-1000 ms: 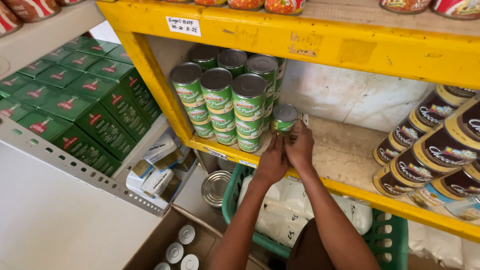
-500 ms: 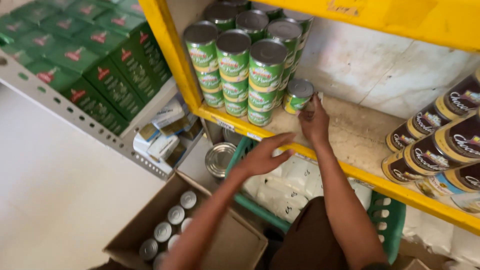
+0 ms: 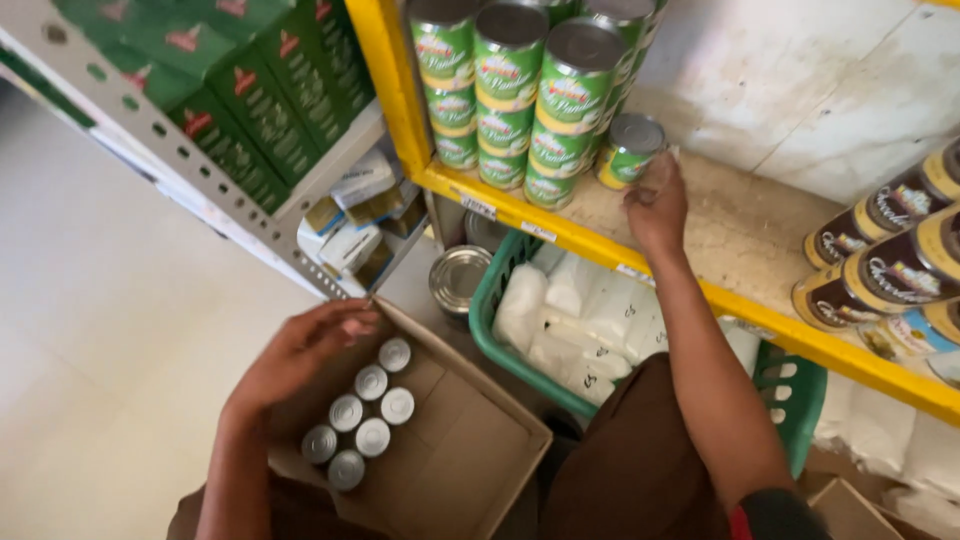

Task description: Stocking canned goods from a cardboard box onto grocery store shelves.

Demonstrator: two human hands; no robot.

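My right hand (image 3: 655, 205) rests on the yellow shelf (image 3: 700, 290) with its fingers around a single green-labelled can (image 3: 628, 150), which stands beside a stack of matching green cans (image 3: 520, 90). My left hand (image 3: 305, 355) hovers low over an open cardboard box (image 3: 470, 450) on the floor, fingers spread and holding nothing. Inside the box stand several small cans with silver lids (image 3: 360, 425), just right of that hand.
A green plastic basket (image 3: 500, 330) with white bags sits under the yellow shelf. Brown-labelled cans (image 3: 890, 260) lie stacked at the right. Green cartons (image 3: 250, 100) fill a grey metal rack at the left. A loose silver can (image 3: 458, 280) stands by the basket.
My left hand has come down from the shelf to the cardboard box. My right hand stays on the single green can, and the view has tilted downward.
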